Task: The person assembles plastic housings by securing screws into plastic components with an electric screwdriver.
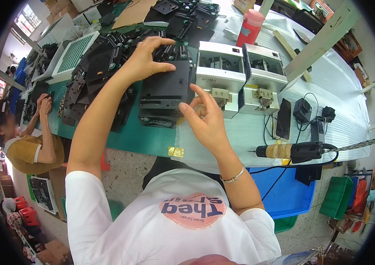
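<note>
A stack of flat black panels (164,87) lies at the front of the green-topped bench, one above another. My left hand (145,58) hovers over the far left part of the stack, thumb and fingers curved wide apart with nothing between them. Beside the stack's near right corner is my right hand (205,118), its thumb and forefinger spread and nothing seen in it. Whether the fingertips touch the panels I cannot tell. Right of the stack stand a white screw feeder (219,78) and a second white screw feeder (263,78), side by side.
More black panels with rollers (97,66) are heaped to the left. A corded electric screwdriver (290,151) lies at the right, near a phone (283,119) and a power adapter (302,110). A red bottle (250,28) stands behind the feeders. A co-worker (33,141) works at left.
</note>
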Tool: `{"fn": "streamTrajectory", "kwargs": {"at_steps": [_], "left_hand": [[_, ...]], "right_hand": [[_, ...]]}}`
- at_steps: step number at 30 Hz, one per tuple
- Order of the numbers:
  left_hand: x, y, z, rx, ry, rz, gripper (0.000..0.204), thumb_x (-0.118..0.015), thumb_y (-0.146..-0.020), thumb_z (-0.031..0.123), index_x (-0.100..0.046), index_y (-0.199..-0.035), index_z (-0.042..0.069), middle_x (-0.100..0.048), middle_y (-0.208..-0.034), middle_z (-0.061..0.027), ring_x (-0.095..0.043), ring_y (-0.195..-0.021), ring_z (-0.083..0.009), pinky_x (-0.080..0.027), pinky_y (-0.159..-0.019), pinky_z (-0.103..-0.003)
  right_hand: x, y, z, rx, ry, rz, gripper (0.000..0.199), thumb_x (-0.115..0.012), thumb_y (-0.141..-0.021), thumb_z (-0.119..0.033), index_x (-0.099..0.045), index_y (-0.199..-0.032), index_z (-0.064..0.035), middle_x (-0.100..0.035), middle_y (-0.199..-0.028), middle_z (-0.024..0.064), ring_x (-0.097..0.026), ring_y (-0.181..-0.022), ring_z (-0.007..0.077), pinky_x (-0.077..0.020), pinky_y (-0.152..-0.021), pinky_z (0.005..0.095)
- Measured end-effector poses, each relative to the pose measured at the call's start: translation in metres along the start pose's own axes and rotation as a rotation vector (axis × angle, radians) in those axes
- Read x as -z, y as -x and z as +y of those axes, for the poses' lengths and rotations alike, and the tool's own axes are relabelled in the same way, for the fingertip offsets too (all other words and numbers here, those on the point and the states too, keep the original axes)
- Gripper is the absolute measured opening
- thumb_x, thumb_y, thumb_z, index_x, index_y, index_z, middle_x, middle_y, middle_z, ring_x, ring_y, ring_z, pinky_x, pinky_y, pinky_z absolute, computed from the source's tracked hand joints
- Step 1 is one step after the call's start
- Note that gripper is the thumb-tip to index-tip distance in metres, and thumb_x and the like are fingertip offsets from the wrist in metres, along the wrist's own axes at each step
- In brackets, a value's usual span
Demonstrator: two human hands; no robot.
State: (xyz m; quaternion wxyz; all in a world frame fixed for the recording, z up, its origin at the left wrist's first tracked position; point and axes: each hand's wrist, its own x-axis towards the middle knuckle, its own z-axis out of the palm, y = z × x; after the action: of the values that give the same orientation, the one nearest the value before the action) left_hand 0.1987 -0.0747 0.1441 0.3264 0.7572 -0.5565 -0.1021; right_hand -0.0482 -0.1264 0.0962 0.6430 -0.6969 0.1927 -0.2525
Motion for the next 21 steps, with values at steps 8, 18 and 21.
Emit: {"fn": "streamTrajectory", "kwargs": {"at_steps": [8, 18, 21], "left_hand": [[-0.015, 0.085, 0.003, 0.581, 0.623, 0.162, 0.106, -0.073, -0.081, 0.049, -0.01, -0.152, 0.003, -0.023, -0.154, -0.0208, -0.024, -0.143, -0.0294, -0.021, -0.115, -0.04], [-0.002, 0.079, 0.004, 0.908, 1.01, -0.069, 0.063, -0.069, -0.081, 0.055, -0.062, -0.122, 0.008, -0.064, -0.12, -0.0093, -0.059, -0.114, -0.0225, -0.04, -0.102, -0.043], [-0.003, 0.078, 0.0, 0.957, 1.048, -0.132, 0.066, -0.069, -0.081, 0.055, -0.059, -0.125, 0.007, -0.063, -0.122, -0.0098, -0.06, -0.113, -0.0232, -0.042, -0.099, -0.045]], "right_hand": [[-0.022, 0.041, 0.039, -0.024, -0.148, 0.099, 0.067, -0.059, -0.096, -0.034, -0.033, -0.144, 0.0046, -0.044, -0.134, 0.0223, -0.048, -0.125, 0.0288, -0.044, -0.098, 0.0347], [-0.045, 0.013, 0.043, -0.346, -0.419, 0.031, 0.094, -0.05, -0.094, -0.056, -0.012, -0.149, 0.0086, -0.018, -0.155, 0.0267, -0.019, -0.145, 0.0312, -0.0214, -0.116, 0.0372], [-0.05, -0.003, 0.042, -0.424, -0.668, 0.102, 0.098, -0.052, -0.092, -0.058, -0.007, -0.15, 0.0075, -0.017, -0.156, 0.0257, -0.018, -0.146, 0.0296, -0.0167, -0.117, 0.0361]]}}
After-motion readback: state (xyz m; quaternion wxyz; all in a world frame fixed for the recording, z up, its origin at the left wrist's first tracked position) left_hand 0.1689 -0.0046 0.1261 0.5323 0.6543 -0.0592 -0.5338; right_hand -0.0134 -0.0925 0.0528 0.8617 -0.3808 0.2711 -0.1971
